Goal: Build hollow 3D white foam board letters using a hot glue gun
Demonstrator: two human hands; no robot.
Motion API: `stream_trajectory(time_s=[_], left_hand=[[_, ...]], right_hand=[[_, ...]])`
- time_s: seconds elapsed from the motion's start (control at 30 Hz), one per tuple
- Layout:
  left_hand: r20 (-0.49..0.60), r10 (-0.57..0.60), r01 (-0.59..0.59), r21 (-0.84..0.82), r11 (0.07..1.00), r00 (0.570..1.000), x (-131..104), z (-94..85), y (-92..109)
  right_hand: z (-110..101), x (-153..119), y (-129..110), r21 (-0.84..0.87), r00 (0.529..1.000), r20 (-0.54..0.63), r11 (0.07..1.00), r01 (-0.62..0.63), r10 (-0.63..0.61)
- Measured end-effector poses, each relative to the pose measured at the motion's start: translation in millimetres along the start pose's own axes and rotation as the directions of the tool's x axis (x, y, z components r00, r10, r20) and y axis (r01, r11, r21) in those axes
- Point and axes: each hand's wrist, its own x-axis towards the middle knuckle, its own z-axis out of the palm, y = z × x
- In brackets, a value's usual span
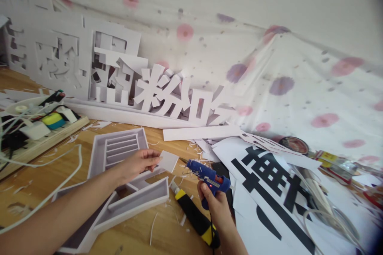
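Note:
My left hand [143, 163] pinches a small white foam board piece [169, 161] between thumb and fingers, above the workbench. In my right hand [218, 203] is a blue hot glue gun [206, 173], a small red light showing on its side. Its nozzle points left, close to the edge of the piece; whether they touch I cannot tell. Below my left hand lies a white hollow foam board character [134, 207] with raised walls and several thin strips across its upper section. A black and yellow utility knife [194, 217] lies between this character and my right hand.
Cut-out white characters [161, 91] lean along the wall at the back. Printed paper sheets [269, 191] with black strokes cover the right side. A power strip [44, 131] with plugs and cables sits at left. Foam scraps litter the wooden bench [134, 237].

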Motion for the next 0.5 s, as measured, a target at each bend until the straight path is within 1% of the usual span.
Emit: stream_trajectory(time_s=[0.13,0.23,0.5], left_hand=[[-0.014,-0.012,0.012,-0.004,1.000,1.000,0,0.9,1],[-0.017,-0.015,0.015,-0.009,1.000,1.000,-1,1.9,3],[-0.022,-0.019,0.019,-0.023,1.000,1.000,0,1.9,2]], right_hand=[[0,1,-13,-0.032,0.997,0.043,0.998,-0.054,0.056],[1,1,-19,-0.050,0.995,0.050,0.996,-0.078,0.081],[0,1,-14,-0.054,0.995,0.040,0.994,-0.092,0.095]])
